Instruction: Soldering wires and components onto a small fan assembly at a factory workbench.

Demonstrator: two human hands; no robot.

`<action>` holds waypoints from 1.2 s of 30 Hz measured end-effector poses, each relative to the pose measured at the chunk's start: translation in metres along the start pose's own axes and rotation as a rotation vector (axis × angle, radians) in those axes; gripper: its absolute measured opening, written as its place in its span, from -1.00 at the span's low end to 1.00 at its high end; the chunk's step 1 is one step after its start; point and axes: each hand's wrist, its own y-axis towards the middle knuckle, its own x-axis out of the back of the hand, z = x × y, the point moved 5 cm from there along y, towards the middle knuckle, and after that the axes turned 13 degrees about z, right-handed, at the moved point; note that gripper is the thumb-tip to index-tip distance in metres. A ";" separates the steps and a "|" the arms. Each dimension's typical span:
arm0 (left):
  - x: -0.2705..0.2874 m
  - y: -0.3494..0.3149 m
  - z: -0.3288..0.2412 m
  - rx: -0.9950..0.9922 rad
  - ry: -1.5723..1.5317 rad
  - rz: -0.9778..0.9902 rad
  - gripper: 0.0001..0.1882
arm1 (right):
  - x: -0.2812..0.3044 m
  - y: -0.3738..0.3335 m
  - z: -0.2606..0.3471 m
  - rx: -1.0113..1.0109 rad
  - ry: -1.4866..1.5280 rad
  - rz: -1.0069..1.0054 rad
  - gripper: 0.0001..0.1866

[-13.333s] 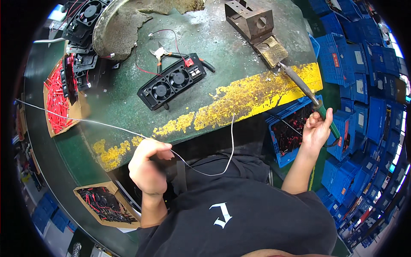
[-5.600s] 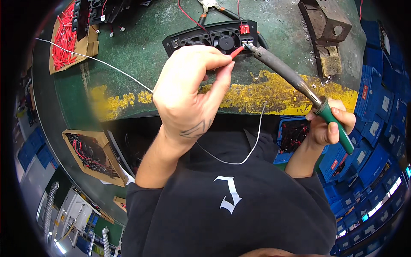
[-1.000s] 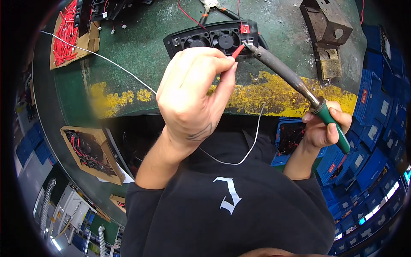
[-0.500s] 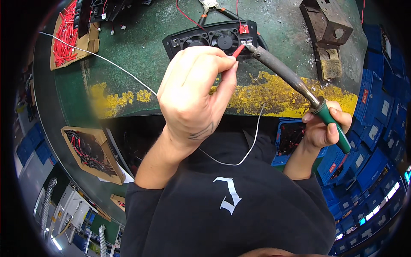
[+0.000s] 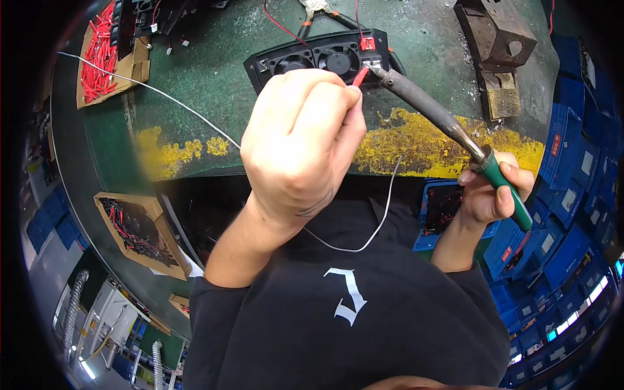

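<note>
My left hand (image 5: 300, 136) is raised over the green bench, fingers pinched on a red wire (image 5: 358, 77) whose end meets a black twin-fan unit (image 5: 318, 58). A thin solder wire (image 5: 162, 97) runs from the far left, under that hand, and loops down over my dark shirt. My right hand (image 5: 492, 192) grips the green handle of a soldering iron (image 5: 432, 110). The iron's tip touches the fan unit's terminals beside a small red switch (image 5: 367, 43).
A rusty metal iron stand (image 5: 497, 39) sits at the back right. Pliers (image 5: 318, 8) lie behind the fan unit. A cardboard box of red sleeves (image 5: 97, 52) is at far left, another box of wired parts (image 5: 136, 231) lower left. Blue crates (image 5: 572, 175) line the right side.
Since half a second ago my left hand has shifted slightly nearer the camera, still pinching the red wire. The iron stays on the terminals. Much earlier the iron was off the bench edge.
</note>
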 end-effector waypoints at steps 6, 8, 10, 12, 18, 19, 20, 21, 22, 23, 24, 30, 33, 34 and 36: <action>0.003 0.008 -0.011 -0.023 0.102 0.062 -0.79 | 0.000 -0.002 -0.003 -0.009 0.020 -0.013 -0.65; 0.003 0.010 -0.013 -0.027 0.108 0.076 -0.80 | -0.002 -0.001 -0.003 0.009 0.071 -0.066 -0.68; 0.002 0.011 -0.014 -0.004 0.120 0.113 -0.80 | -0.002 -0.002 -0.004 0.001 0.078 -0.078 -0.68; 0.002 0.011 -0.013 -0.008 0.112 0.105 -0.80 | -0.001 -0.003 -0.004 -0.006 0.084 -0.090 -0.69; 0.001 0.013 -0.013 -0.015 0.122 0.099 -0.80 | 0.001 -0.004 -0.007 -0.025 0.079 -0.043 -0.64; 0.000 0.013 -0.013 -0.004 0.124 0.108 -0.80 | 0.001 -0.004 -0.007 -0.027 0.096 -0.043 -0.64; 0.000 0.013 -0.013 -0.005 0.124 0.109 -0.80 | 0.001 -0.004 -0.007 -0.029 0.112 -0.042 -0.64; -0.001 0.014 -0.014 -0.004 0.121 0.112 -0.80 | 0.000 -0.005 -0.007 -0.030 0.112 -0.043 -0.64; -0.002 0.014 -0.014 -0.004 0.118 0.115 -0.80 | 0.001 -0.005 -0.008 -0.029 0.124 -0.057 -0.64; -0.002 0.015 -0.014 -0.003 0.119 0.116 -0.80 | 0.001 -0.005 -0.008 -0.029 0.137 -0.070 -0.64; -0.001 0.015 -0.015 -0.002 0.126 0.111 -0.80 | 0.002 -0.006 -0.009 -0.029 0.138 -0.071 -0.64; -0.002 0.016 -0.014 -0.009 0.123 0.123 -0.81 | 0.003 -0.006 -0.009 -0.033 0.126 -0.068 -0.64; -0.003 0.013 -0.013 0.019 0.085 0.114 -0.79 | 0.002 -0.006 -0.009 -0.031 0.131 -0.052 -0.64; -0.003 0.012 -0.012 0.044 0.051 0.112 -0.77 | 0.003 -0.007 -0.010 -0.028 0.126 -0.059 -0.64; -0.004 0.010 -0.011 0.055 0.044 0.111 -0.76 | 0.004 -0.008 -0.010 -0.028 0.120 -0.067 -0.63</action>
